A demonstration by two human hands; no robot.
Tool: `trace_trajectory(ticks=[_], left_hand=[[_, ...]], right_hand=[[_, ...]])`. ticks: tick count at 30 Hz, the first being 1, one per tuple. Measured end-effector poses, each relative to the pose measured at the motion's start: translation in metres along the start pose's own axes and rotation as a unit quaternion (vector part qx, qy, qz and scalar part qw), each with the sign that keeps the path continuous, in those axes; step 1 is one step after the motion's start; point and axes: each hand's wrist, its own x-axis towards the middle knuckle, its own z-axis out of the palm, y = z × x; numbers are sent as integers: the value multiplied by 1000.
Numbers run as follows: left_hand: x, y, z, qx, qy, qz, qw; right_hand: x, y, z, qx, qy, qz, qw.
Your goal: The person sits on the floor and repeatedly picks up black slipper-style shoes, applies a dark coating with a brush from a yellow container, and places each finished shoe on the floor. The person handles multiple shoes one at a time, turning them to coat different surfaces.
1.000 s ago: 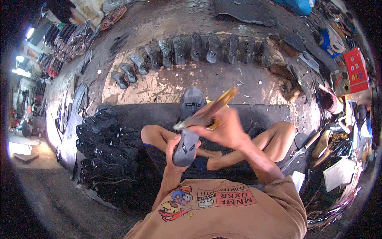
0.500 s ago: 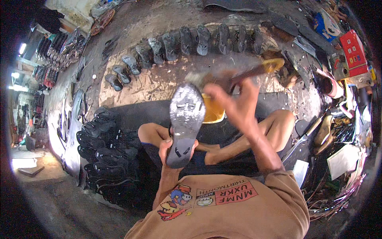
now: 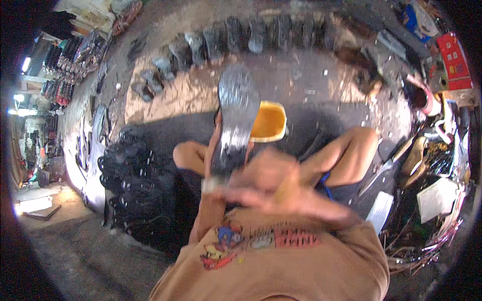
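Note:
My left hand [image 3: 213, 150] grips a black shoe sole [image 3: 236, 100] from beneath and holds it up lengthwise, its broad end away from me. A wet shine covers the sole's upturned face. My right hand [image 3: 271, 173], smeared by motion, is closed on a brush whose pale bristles [image 3: 210, 185] are at the sole's near end. The brush's handle is blurred and partly hidden by the hand. Just right of the sole stands a yellow tub [image 3: 267, 139] with amber contents.
A curved row of dark soles [image 3: 257, 37] lies along the far side of a worn board. Black footwear is heaped [image 3: 135, 170] on my left. To the right are a red box [image 3: 454, 62], a white sheet [image 3: 437, 200] and scattered tools and scraps. My bent legs flank the work area.
My right hand has swung the brush from beyond the sole's far end down to its near end. The shine now reaches the near end. More of the yellow tub shows.

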Motion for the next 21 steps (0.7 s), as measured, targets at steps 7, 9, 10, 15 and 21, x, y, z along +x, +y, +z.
trace_trajectory(ticks=[7, 9, 10, 15, 21], left_hand=[[37, 1, 14, 94, -20, 60, 994], [29, 5, 40, 121, 26, 98, 987], [34, 3, 38, 66, 13, 97, 993], [50, 2, 28, -39, -35, 82, 995], [48, -13, 12, 143, -10, 207, 968]], right_hand=[[-2, -8, 29, 27, 93, 22, 995], [-10, -12, 25, 0, 113, 11, 994], [0, 0, 15, 6, 159, 89, 983], [-14, 19, 17, -82, 169, 65, 980], [-5, 13, 6, -116, 146, 2, 982]])
